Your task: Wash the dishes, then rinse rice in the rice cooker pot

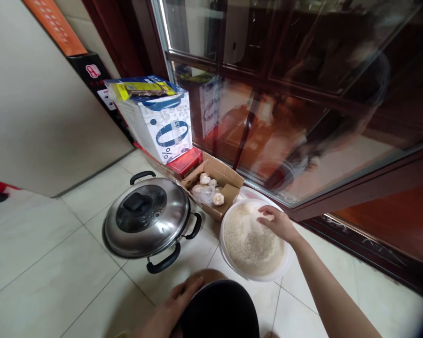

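Observation:
My left hand (185,300) grips the rim of a dark-lined inner pot (220,312) at the bottom of the view. The pot's outside is brownish, and its inside is too dark to make out any contents. My right hand (277,224) reaches over a round white bucket (224,249) of rice (259,251). Its fingers are closed on a pale, translucent cup (251,222) that sits in the rice, partly hidden and hard to distinguish.
A lidded steel wok (174,213) with black handles stands on the tiled floor at left. Behind it, a cardboard box (235,180) holds garlic bulbs (218,199), beside a white carton (172,134) on a red box (186,162). A glass door (254,117) borders the right.

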Tool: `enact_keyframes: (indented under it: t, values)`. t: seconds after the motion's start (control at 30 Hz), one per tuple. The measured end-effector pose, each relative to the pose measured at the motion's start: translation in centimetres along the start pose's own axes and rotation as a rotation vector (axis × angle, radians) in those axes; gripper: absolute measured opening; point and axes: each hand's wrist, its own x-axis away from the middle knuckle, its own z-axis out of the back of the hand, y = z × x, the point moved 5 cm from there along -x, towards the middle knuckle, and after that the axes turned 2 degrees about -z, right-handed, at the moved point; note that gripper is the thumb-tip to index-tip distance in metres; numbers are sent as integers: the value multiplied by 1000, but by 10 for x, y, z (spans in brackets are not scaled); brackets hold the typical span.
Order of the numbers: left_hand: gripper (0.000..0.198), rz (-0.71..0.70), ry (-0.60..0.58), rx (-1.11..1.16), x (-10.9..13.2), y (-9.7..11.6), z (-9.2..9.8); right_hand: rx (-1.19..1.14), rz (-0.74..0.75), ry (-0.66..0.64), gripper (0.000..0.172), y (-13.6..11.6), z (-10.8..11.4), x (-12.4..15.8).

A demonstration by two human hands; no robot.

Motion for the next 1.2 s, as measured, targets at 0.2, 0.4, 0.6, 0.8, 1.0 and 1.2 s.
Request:
enact_keyframes:
  t: [0.2,0.4,0.6,0.8,1.0,1.2]
  values:
    - [83,110,30,129,-6,23,19,492,173,-394,42,-5,-27,14]
    - [68,189,120,340,10,52,45,611,265,-99,44,2,-17,26]
    - [73,377,98,527,26,47,54,842,120,149,39,2,-42,26]
    - [80,404,200,661,29,44,54,619,-158,-37,45,11,-65,18]
    - [83,391,166,697,30,47,54,366,-202,-84,31,25,-48,6]
    - [88,416,202,729,33,40,57,-212,-355,-213,27,39,-37,15]
